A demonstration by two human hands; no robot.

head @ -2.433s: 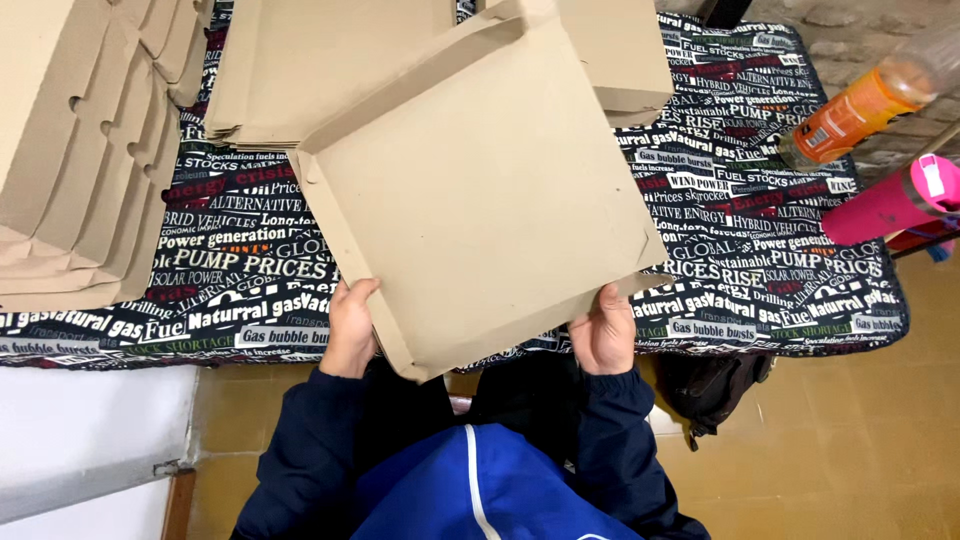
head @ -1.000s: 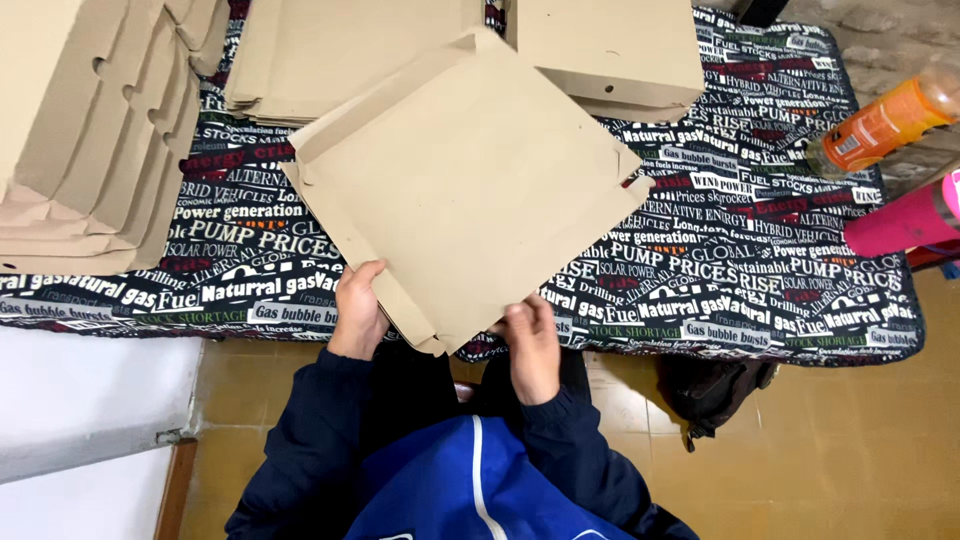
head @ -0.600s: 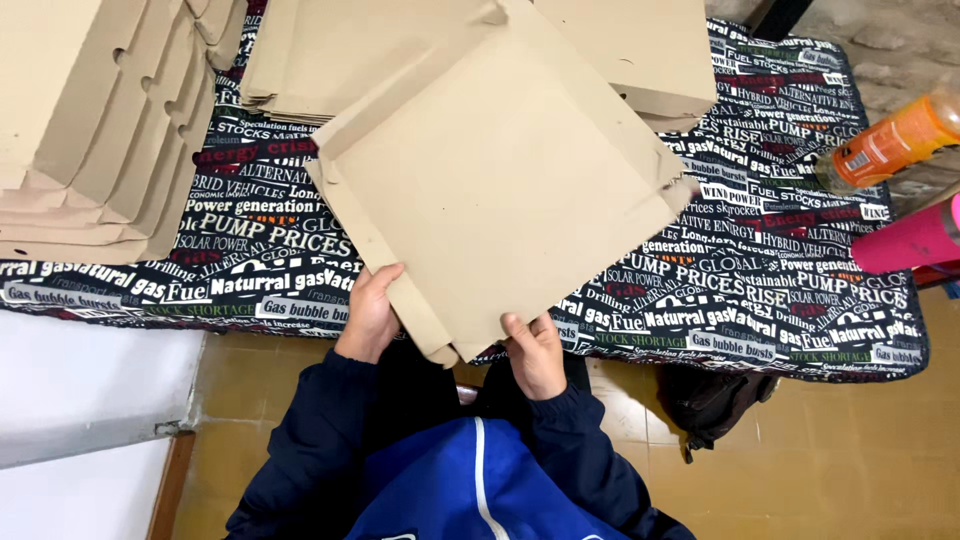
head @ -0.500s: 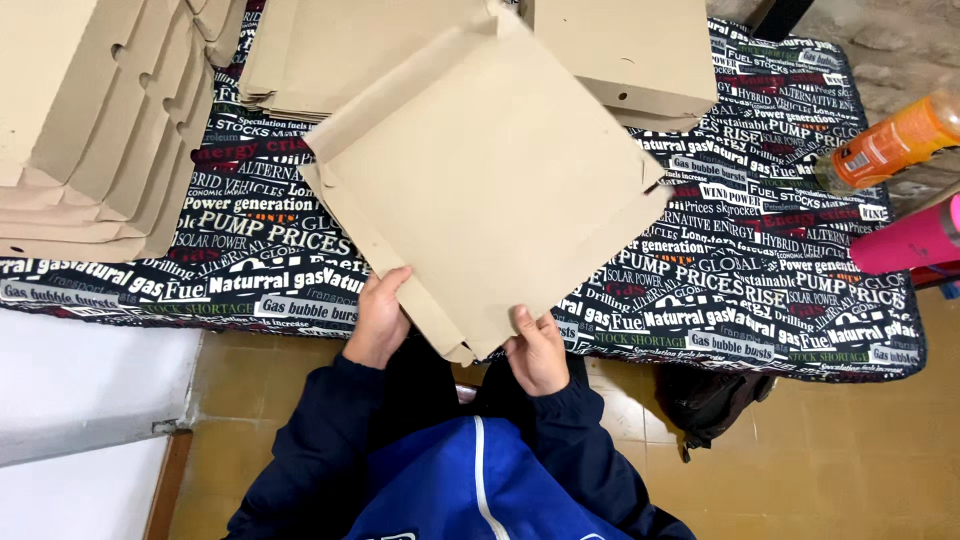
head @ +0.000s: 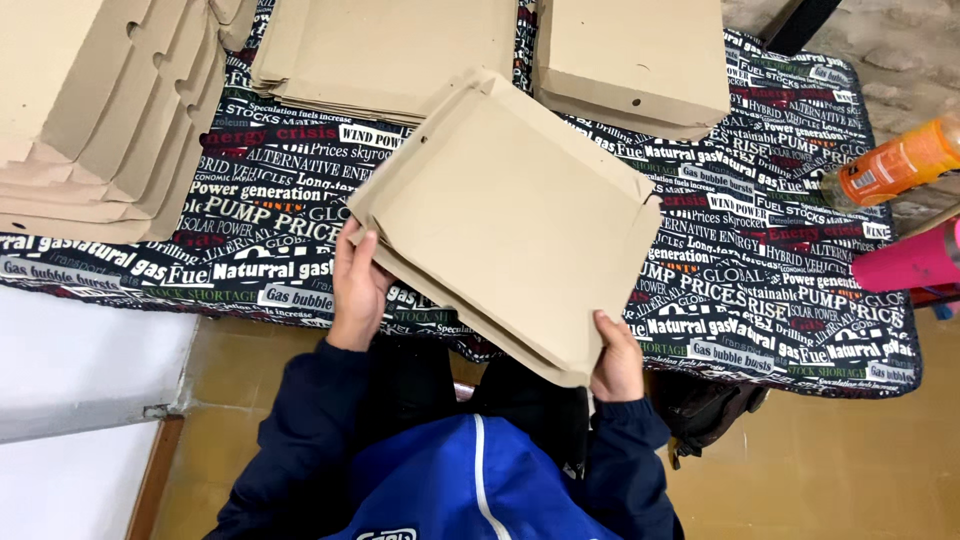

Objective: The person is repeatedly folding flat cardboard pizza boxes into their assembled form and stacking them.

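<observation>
**Flat cardboard box held over patterned tabletop**

Tabletop (head: 760, 290): lying across the upper view, covered by a black cloth printed all over with white and red lettering; front edge hanging just above both hands.

Stack of flat cardboard blanks, left (head: 90, 110): resting at the left end of the tabletop, sheets fanned and overlapping, cut notches showing along the edges.

Stack of flat cardboard blanks, centre (head: 390, 50): lying at the far side of the tabletop, partly covered by the far corner of the held box.

Folded box, far right (head: 635, 55): sitting closed beside the centre stack, one small hole showing near its front edge.

Held cardboard box (head: 510, 220): tan, flattened, turned diamond-wise, hovering over the near middle of the tabletop and overhanging its front edge; side flaps folding up along the left and lower edges.

Left hand (head: 355, 280): gripping the box's left corner, fingers wrapping over the flap.

Right hand (head: 615, 360): gripping the box's near corner, thumb lying on top.

Pink bottle (head: 910, 262): lying at the right edge, beyond the cloth.

Orange bottle (head: 895, 162): lying tilted just above the pink one.
</observation>
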